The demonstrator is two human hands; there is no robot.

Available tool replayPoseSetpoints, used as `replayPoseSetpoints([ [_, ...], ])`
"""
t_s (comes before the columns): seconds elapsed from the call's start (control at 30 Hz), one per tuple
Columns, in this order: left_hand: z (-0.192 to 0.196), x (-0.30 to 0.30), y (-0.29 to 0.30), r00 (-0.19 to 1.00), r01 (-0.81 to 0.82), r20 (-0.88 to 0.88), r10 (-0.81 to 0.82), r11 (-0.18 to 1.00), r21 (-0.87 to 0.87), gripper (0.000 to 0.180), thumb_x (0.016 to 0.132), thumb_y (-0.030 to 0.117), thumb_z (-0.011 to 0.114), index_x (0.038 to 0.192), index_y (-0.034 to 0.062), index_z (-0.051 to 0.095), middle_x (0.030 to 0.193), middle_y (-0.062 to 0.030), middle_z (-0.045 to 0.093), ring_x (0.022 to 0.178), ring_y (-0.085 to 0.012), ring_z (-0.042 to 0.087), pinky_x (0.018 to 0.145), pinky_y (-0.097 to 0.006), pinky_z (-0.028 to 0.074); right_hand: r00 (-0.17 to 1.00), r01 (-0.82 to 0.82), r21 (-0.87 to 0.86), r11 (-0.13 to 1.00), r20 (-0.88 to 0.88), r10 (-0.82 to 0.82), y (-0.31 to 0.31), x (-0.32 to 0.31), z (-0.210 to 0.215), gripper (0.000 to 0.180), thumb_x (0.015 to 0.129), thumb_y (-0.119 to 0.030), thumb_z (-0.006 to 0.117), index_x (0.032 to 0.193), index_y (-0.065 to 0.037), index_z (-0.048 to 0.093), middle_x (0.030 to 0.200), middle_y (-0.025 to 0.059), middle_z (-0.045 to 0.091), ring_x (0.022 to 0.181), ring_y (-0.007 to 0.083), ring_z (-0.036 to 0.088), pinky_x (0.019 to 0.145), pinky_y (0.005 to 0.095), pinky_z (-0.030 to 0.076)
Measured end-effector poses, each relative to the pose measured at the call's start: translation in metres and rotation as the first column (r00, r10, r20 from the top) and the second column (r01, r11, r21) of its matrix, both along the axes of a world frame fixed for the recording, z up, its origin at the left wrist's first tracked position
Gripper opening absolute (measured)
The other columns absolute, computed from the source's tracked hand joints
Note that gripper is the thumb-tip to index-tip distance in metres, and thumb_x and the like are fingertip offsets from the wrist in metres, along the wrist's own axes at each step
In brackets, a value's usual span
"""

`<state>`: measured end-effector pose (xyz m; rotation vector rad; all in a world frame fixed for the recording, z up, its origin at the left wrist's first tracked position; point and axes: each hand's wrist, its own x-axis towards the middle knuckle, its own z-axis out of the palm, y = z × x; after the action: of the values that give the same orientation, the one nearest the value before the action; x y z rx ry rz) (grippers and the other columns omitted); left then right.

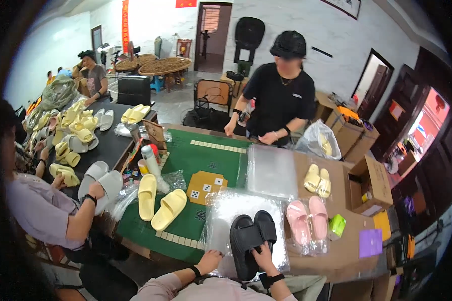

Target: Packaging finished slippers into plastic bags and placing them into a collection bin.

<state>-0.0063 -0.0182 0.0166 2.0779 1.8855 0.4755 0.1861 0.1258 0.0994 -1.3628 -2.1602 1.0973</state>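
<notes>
Nearest us, we are gripping the black slippers (251, 238) in our right hand (262, 252) atop the clear bags (226, 208) on the table (346, 251); our left hand (209, 261) is pinching a bag edge. Bagging seems underway; opening the bag likely comes next.

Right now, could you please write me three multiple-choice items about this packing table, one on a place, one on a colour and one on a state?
1. Where does the pair of black rubber slippers lie?
A. on the stack of clear plastic bags
B. in the open cardboard box
C. on the floor

2. What colour is the bagged pair of foam slippers to the right of the black pair?
A. yellow
B. pink
C. grey

3. What is the right hand doing?
A. hanging free
B. holding a bottle
C. touching a black slipper

Answers: A, bags show beneath them; B, both are pink; C, fingers rest on the nearer slipper.
</notes>
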Motion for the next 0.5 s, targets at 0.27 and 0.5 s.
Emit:
replayPoseSetpoints([
  [0.27, -0.031, -0.025, 0.029, 0.991, -0.127, 0.018, 0.133, 0.973, -0.192, 0.042, 0.077, 0.008, 0.047, 0.118, 0.0060, 0.044, 0.099, -0.0160, 0.053, 0.093, -0.0292, 0.053, 0.083, -0.041, 0.041, 0.977, -0.181, -0.266, 0.947, 0.065, 0.205, -0.006, 0.029, 0.028, 0.039, 0.083, -0.021, 0.057, 0.111, 0.004, 0.048, 0.131, 0.0259, 0.035, 0.123, 0.0377, 0.031, 0.102, 0.0347, 0.025],
  [0.5, 0.003, -0.027, 0.044, 0.976, -0.096, -0.190, 0.105, 0.994, 0.056, 0.017, 0.082, 0.016, 0.048, 0.088, 0.0099, 0.063, 0.098, -0.0038, 0.056, 0.096, -0.0241, 0.050, 0.081, -0.040, 0.038, 0.917, -0.300, -0.489, 0.819, -0.384, 0.106, 0.002, 0.048, 0.041, 0.036, 0.082, 0.000, 0.049, 0.117, 0.000, 0.050, 0.122, 0.0049, 0.050, 0.110, 0.0167, 0.044, 0.097, 0.0283, 0.031],
])
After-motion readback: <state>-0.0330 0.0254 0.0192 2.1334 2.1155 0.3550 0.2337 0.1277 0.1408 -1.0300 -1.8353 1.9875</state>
